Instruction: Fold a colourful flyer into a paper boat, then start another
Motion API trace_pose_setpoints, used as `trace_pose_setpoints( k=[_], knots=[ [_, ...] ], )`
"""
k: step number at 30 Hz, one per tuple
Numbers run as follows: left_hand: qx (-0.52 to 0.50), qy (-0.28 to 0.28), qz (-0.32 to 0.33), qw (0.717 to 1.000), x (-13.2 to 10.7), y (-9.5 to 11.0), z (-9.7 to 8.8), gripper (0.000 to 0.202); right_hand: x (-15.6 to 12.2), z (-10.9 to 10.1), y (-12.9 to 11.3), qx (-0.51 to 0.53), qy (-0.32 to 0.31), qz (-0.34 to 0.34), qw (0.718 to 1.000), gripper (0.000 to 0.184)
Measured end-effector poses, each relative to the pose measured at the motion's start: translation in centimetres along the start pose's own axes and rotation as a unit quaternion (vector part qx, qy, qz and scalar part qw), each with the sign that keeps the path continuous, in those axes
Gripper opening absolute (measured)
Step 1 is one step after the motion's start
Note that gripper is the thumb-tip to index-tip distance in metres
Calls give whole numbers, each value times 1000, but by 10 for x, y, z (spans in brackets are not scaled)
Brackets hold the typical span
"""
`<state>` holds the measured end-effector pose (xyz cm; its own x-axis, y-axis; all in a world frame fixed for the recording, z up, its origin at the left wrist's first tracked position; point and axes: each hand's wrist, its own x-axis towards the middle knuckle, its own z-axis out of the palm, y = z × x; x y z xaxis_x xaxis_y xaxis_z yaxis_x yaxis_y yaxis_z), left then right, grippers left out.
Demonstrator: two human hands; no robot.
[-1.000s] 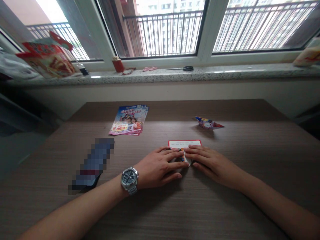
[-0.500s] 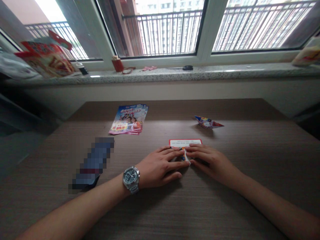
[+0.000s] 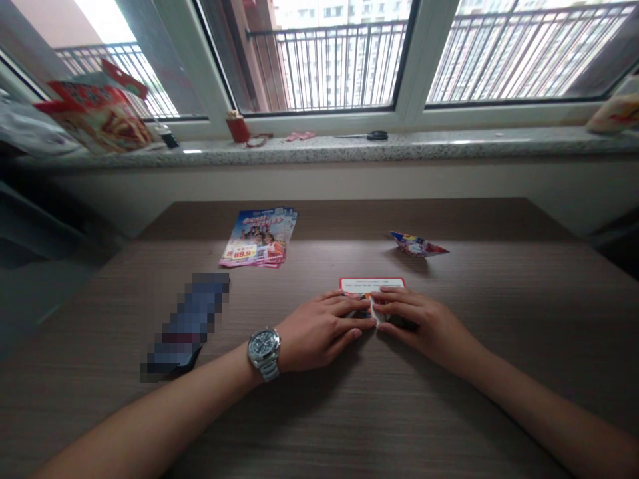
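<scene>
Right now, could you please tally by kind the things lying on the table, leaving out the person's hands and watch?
Stack of flyers: 1 (its sheets cannot be counted exactly)
Folded paper piece standing apart: 1
Paper under the left hand and right hand: 1
Dark, pixelated item: 1
Total: 4

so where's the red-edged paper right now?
Head view, just right of centre: the red-edged paper lies on the table, partly under the left hand and right hand, nearer than the folded paper piece.
</scene>
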<state>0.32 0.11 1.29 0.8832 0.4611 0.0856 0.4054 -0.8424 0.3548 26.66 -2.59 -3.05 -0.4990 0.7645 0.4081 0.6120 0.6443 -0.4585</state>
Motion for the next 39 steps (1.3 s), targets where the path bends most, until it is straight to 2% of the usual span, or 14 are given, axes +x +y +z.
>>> trace_pose_setpoints(
  k=[19,27,31,39],
  knots=[
    [-33,9,20,999,2,-7,1,39,0,2,-1,-21,13,0,1000,23],
    [-5,5,37,999,2,-15,3,40,-3,3,2,-24,4,6,1000,22],
    [38,32,16,999,0,-14,0,37,-3,4,2,-26,7,8,1000,22],
    [12,25,-8,1000,-3,-24,-4,37,-1,1,0,-34,0,10,999,22]
  ],
)
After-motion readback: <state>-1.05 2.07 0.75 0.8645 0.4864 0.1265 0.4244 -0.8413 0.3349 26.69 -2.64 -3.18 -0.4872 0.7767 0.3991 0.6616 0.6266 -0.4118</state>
